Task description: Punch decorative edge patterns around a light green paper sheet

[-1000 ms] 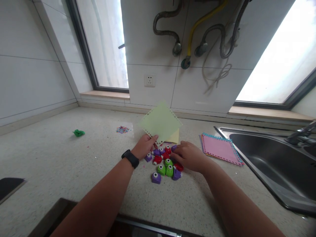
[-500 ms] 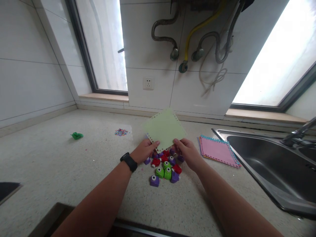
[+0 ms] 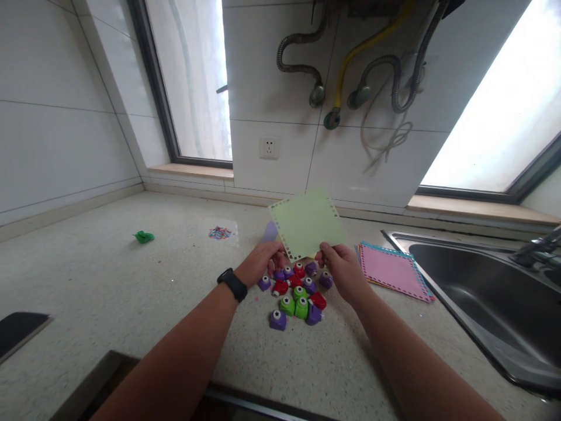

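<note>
Your right hand pinches the lower edge of a pale green square paper sheet with punched borders, raised at frame centre. Your left hand hangs beside it, fingers loosely curled, above small red, green and purple plastic punches on the speckled surface.

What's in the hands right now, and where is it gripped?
The right hand pinches the light green paper sheet at its lower edge. The left hand is beside that edge; whether it grips is unclear.

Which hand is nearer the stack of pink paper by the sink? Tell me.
Right. The right hand holds the green sheet just left of the pink paper stack; the left hand is farther left, beyond the punches.
</note>
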A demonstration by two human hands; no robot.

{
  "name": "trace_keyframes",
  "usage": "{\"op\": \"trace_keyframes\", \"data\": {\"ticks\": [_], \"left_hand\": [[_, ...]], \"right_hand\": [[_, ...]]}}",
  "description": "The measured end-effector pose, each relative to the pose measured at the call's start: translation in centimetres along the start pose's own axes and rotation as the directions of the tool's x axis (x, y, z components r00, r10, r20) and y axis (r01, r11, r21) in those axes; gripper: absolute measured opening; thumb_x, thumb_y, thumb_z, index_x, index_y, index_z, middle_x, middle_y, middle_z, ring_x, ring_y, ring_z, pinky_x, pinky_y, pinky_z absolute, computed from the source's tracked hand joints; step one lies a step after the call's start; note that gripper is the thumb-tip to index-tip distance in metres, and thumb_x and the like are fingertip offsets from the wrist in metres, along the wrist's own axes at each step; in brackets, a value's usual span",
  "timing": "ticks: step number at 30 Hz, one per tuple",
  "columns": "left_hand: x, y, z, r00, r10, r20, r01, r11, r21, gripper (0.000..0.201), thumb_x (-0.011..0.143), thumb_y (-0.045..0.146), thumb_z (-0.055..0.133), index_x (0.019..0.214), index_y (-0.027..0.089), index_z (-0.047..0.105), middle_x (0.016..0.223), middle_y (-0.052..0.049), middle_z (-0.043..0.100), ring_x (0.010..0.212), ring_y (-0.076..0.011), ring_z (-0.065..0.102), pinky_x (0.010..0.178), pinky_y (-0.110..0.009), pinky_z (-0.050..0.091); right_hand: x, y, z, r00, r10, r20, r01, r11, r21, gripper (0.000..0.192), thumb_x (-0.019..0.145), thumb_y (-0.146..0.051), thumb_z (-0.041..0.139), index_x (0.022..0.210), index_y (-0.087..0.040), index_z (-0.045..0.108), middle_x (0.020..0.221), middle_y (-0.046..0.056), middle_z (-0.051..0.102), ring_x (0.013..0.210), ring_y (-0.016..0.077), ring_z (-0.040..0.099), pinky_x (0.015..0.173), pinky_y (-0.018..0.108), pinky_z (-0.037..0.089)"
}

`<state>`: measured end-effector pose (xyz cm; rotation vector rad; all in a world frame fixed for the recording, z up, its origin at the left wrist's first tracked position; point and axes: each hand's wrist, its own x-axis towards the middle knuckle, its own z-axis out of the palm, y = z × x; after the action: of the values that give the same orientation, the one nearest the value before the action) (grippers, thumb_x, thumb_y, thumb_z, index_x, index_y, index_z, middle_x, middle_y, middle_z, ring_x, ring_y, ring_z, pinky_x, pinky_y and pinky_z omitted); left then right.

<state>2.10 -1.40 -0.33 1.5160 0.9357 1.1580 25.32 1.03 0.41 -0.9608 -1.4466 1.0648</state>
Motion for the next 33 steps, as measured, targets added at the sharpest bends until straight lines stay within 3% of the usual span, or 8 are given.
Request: {"op": "trace_keyframes", "data": {"ticks": [25, 33], "left_hand": [[-0.2, 0.7, 0.3, 0.999, -0.008, 0.032, 0.007, 0.999, 0.050, 0.026, 0.088, 0.032, 0.048, 0.068, 0.016, 0.056, 0.063, 0.000, 0.058, 0.049, -0.0092, 0.045, 0.048, -0.023, 0.033], [-0.5, 1.3, 0.3, 0.998, -0.036, 0.056, 0.032, 0.997, 0.063, 0.027, 0.087, 0.033, 0.047, 0.068, 0.016, 0.056, 0.062, 0.000, 0.057, 0.048, -0.0088, 0.045, 0.048, -0.023, 0.033]], "right_hand": [[-0.5, -1.0, 0.5, 1.000, 0.008, 0.002, -0.008, 0.998, -0.068, 0.041, 0.088, -0.051, 0.061, 0.067, -0.016, 0.066, 0.059, 0.002, 0.059, 0.056, 0.0143, 0.049, 0.053, 0.029, 0.034], [-0.5, -0.8, 0.5, 1.000, -0.006, 0.031, 0.009, 0.994, -0.105, 0.043, 0.090, -0.052, 0.059, 0.066, -0.016, 0.065, 0.059, 0.003, 0.058, 0.056, 0.0142, 0.048, 0.053, 0.028, 0.034]]}}
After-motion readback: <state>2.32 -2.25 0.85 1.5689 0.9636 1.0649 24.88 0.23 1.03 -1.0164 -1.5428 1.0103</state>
